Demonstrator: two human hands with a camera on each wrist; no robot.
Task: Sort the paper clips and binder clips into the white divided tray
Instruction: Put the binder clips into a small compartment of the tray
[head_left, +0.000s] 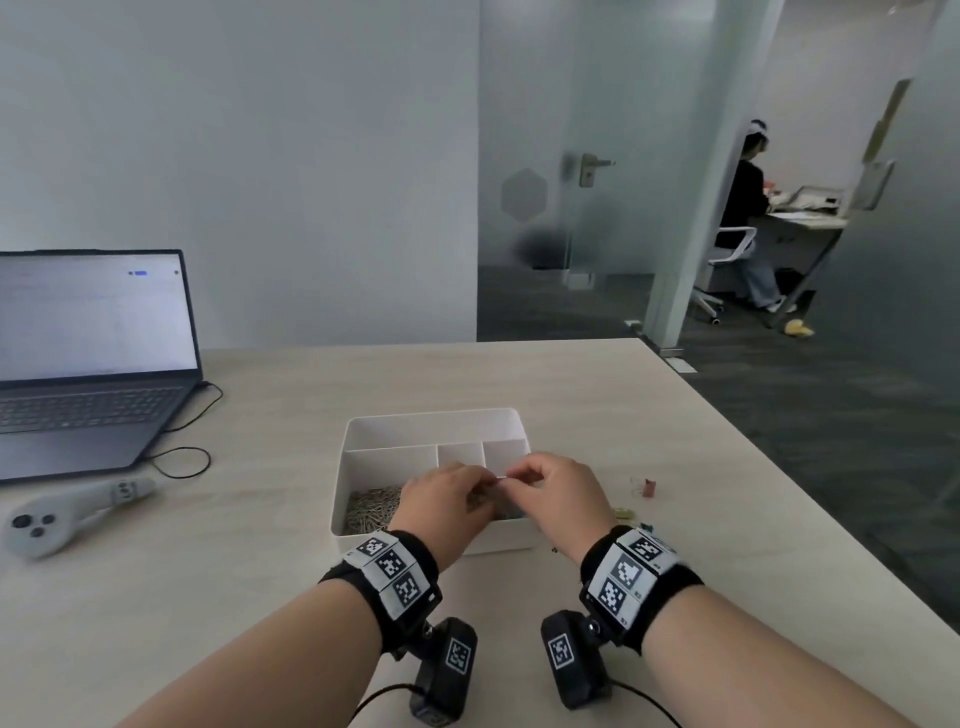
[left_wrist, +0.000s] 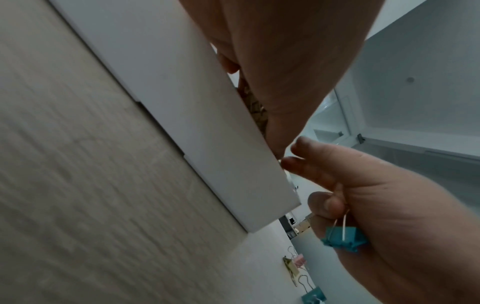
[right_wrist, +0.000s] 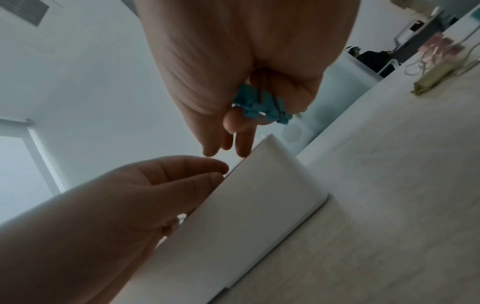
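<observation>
The right hand (right_wrist: 241, 67) has its lower fingers curled into the palm, clutching a teal binder clip (right_wrist: 262, 107) by its wire handles, while thumb and forefinger reach out toward the other hand. The left hand (head_left: 447, 499) meets it fingertip to fingertip, pinching at a thin pale sliver between them; I can't make out what that sliver is. Both hands hover over the near half of the white divided tray (head_left: 431, 423). In the tray's near left compartment lies a heap of silvery paper clips (head_left: 371, 509); the small far compartments look bare. Just right of the tray on the table (head_left: 260, 545) sit loose binder clips: a pink one (head_left: 647, 487), a yellowish one (left_wrist: 370, 270) and another teal one (left_wrist: 313, 295). Well to the tray's left are a grey controller (head_left: 67, 514) and an open laptop (head_left: 93, 358).
</observation>
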